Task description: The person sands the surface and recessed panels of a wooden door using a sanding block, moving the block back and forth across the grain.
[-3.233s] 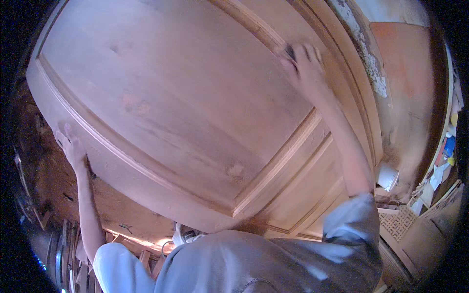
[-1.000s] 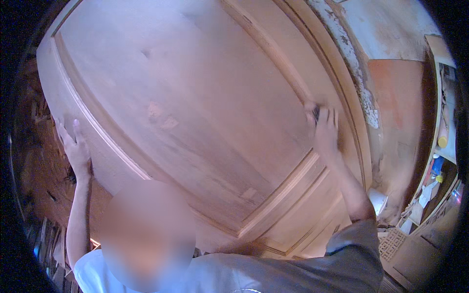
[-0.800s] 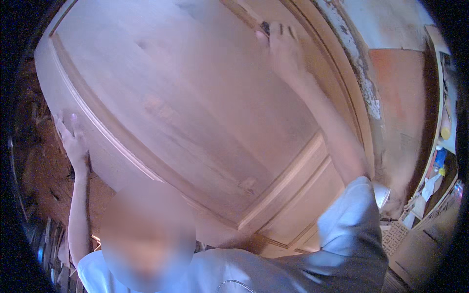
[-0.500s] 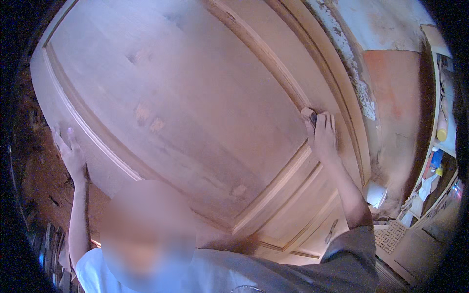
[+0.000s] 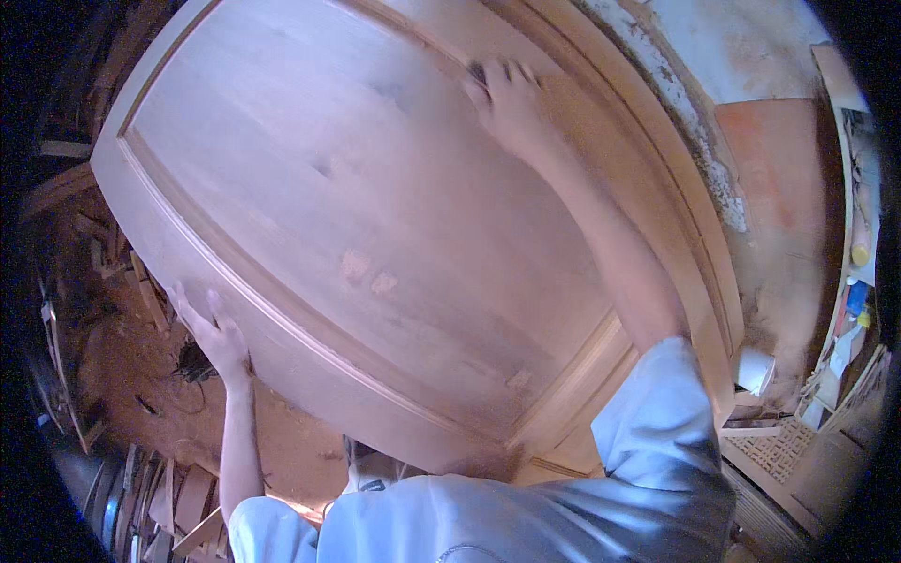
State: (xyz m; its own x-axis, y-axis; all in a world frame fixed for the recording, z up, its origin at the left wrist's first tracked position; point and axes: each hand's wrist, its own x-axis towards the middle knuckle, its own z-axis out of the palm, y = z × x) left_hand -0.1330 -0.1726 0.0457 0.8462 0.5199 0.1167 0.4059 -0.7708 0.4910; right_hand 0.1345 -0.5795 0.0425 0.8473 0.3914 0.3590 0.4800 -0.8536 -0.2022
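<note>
A large wooden panel door (image 5: pixel 422 235) with raised moulding lies in front of me, dusty and pale. My right hand (image 5: pixel 511 103) is closed around a small sanding block (image 5: pixel 477 73), mostly hidden by the fingers. It presses the block on the far-right moulding (image 5: pixel 404 26), beside the flat centre panel. My left hand (image 5: pixel 214 333) rests on the door's left edge, its fingers spread and holding nothing. Two light patches (image 5: pixel 368 270) show on the panel's surface.
Wood offcuts (image 5: pixel 141 497) are piled at the lower left, beside a dusty brown floor (image 5: pixel 291 441). On the right are a white cup-like container (image 5: pixel 754 372), a woven lattice piece (image 5: pixel 786 450) and a shelf holding a blue bottle (image 5: pixel 856 297).
My right hand has slid away from me along the moulding, up and to the left, with the block. My view has shifted; my left hand stays on the door's edge.
</note>
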